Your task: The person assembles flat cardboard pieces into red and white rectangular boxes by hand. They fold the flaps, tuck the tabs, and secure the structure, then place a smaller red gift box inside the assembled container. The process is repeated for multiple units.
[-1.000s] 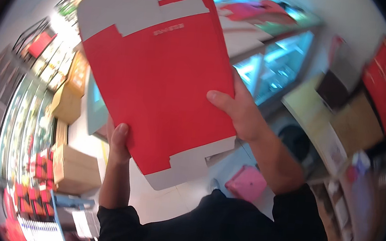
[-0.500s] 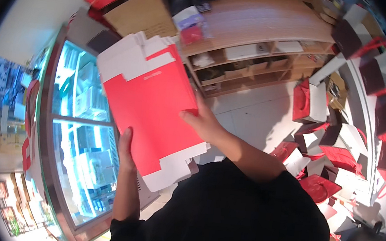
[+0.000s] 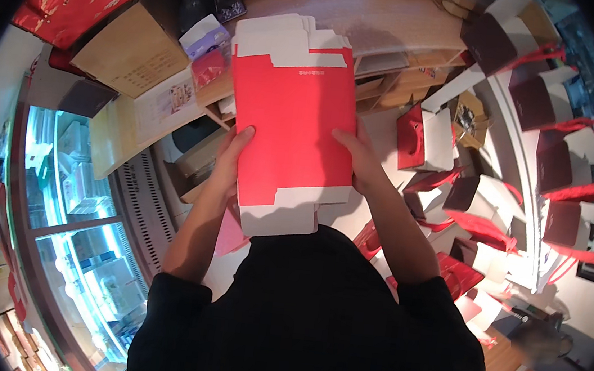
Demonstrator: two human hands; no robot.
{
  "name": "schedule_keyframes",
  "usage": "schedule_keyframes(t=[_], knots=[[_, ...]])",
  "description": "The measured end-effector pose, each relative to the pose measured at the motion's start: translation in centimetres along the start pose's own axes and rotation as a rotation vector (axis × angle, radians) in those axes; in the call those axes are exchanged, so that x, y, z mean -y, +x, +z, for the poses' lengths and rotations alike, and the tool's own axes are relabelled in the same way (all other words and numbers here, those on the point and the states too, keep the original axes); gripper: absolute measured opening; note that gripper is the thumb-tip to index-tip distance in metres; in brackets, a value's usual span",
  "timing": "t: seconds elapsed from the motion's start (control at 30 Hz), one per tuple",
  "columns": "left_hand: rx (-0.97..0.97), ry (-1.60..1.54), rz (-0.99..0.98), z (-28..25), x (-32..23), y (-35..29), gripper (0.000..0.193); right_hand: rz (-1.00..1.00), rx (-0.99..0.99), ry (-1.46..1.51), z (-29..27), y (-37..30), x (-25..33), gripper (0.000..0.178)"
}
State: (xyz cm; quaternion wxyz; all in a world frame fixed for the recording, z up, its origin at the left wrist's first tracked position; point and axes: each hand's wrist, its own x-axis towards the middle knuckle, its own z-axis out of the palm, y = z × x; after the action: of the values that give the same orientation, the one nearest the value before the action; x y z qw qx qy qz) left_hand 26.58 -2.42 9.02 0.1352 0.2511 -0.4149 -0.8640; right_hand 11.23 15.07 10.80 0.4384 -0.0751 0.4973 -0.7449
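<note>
Between my two hands I hold a stack of flattened red cardboard boxes (image 3: 292, 127), with white flaps showing at the far and near ends. My left hand (image 3: 235, 154) grips the left edge, its thumb lying on the red face. On the right edge, my right hand (image 3: 358, 156) does the same, thumb on top. The fingers of both hands are hidden behind the stack. The near white flaps come close to my black shirt. How many flat boxes are in the stack cannot be seen.
A wooden counter with shelves (image 3: 373, 12) stands ahead. On the left are a lit glass display case (image 3: 82, 235) and a brown carton (image 3: 134, 49). Several red and white gift bags (image 3: 425, 137) crowd the floor and a rack at the right. A purple package (image 3: 207, 38) sits by the counter.
My body and view have turned toward the counter. The stack of flattened boxes has gone from tilted to nearly straight in front of me, still held in both hands.
</note>
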Motion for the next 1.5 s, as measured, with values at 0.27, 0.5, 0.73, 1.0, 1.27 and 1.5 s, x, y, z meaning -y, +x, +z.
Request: schedule_keyframes(t=[0.27,0.5,0.73,1.0,1.27,1.5], knots=[[-0.016,-0.023,0.003,-2.3,-0.5,16.2,0.062,0.033,-0.021,-0.116,-2.8,16.8,1.7,0.06],[-0.106,0.037,-0.009,-5.1,-5.0,26.8,0.068,0.077,0.047,-0.135,-2.3,31.2,2.7,0.056],[-0.486,1.137,0.341,-10.0,-1.7,33.3,0.062,0.004,0.073,-0.642,-3.7,40.1,0.2,0.058],[-0.673,1.144,0.291,-3.5,-3.4,32.8,0.063,-0.071,0.446,-0.964,-6.9,43.3,1.8,0.067],[-0.88,0.774,0.491,1.8,-4.8,33.1,0.043,-0.153,0.373,-0.509,-7.5,43.0,2.1,0.044],[-0.738,0.729,0.574,12.2,-5.5,34.3,0.045,0.232,0.514,0.022,-12.0,39.4,18.3,0.026]])
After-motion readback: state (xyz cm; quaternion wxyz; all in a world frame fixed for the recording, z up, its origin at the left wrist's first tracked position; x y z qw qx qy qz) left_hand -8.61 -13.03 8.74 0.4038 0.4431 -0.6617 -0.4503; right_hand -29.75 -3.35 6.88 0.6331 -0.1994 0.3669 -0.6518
